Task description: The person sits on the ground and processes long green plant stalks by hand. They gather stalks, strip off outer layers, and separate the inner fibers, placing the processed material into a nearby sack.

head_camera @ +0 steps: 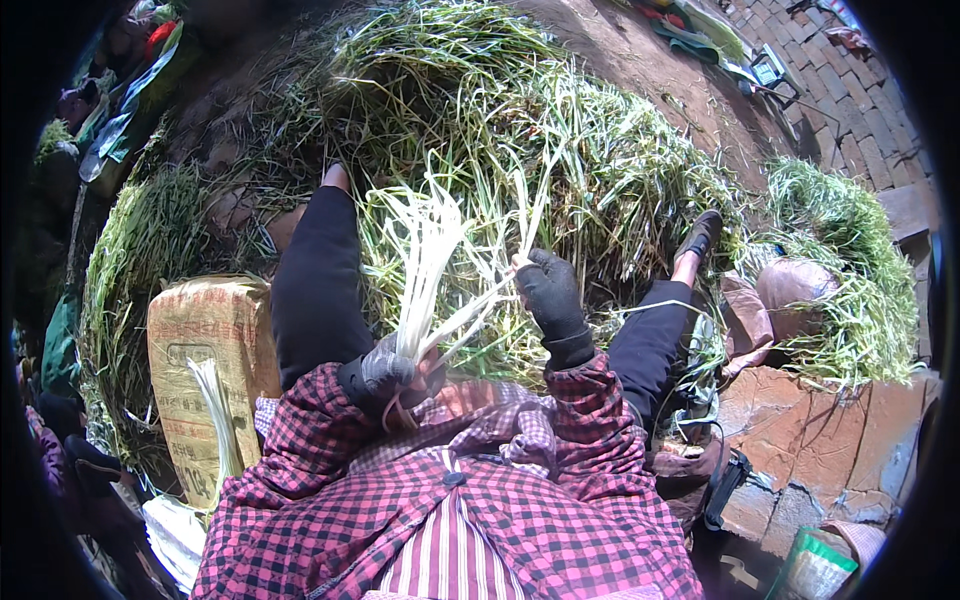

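Note:
My left hand (pixel 391 373), in a dark fingerless glove, grips a bunch of long pale leafy stalks (pixel 427 277) by their lower ends in front of my lap. The stalks fan upward, and their tips curl over. A few of them (pixel 472 309) lean right, towards my right hand (pixel 553 294), which is gloved too. Between its thumb and fingers it pinches thin leaves (pixel 531 214) that stick up above the fist. Just beyond both hands, between my spread legs, lies a big heap of cut green leaves (pixel 480 142).
A yellow woven sack (pixel 180 330) stands to my left, with another pale stalk bunch (pixel 219 412) against it. More leaf heaps lie at left (pixel 142 255) and right (pixel 840 210). A reddish slab surface (pixel 810 450) and a black strapped object (pixel 726 487) are at right.

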`<state>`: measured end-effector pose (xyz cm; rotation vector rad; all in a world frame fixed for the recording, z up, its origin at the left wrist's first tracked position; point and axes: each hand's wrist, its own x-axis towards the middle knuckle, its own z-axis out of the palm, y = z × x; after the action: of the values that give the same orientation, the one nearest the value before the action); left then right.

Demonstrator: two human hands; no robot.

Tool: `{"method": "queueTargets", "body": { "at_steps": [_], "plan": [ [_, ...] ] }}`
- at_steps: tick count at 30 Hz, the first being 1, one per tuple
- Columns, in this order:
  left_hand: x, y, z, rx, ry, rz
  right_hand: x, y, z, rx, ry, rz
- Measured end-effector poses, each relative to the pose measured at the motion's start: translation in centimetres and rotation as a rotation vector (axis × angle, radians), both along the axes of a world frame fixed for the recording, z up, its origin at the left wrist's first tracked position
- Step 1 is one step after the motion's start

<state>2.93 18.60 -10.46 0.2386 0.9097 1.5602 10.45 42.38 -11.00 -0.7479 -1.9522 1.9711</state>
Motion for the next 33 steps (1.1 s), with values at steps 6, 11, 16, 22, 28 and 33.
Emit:
{"method": "queueTargets", "body": {
  "at_steps": [6,11,16,22,28,33],
  "plan": [
    [-0.3,0.0,-0.5,0.026,-0.02,-0.073,0.1,-0.9,-1.9,0.492,-0.041,-0.073],
    [-0.7,-0.4,-1.0,-0.003,0.011,-0.11,0.4,0.4,-2.8,0.443,-0.079,-0.131],
    [-0.9,-0.9,-2.0,-0.063,0.041,-0.107,2.1,4.6,-5.8,0.008,-0.068,-0.314],
    [-0.4,-0.5,-1.4,-0.021,0.106,-0.005,1.2,0.7,-0.2,-0.025,-0.101,-0.03],
    [-0.8,-0.8,-1.7,-0.043,0.136,-0.149,-1.5,-2.6,-2.9,0.068,-0.028,0.316],
    [-1.0,-1.2,-1.2,0.011,0.279,-0.162,-0.8,1.2,-7.8,0.446,-0.205,-0.037]
  ]
}}
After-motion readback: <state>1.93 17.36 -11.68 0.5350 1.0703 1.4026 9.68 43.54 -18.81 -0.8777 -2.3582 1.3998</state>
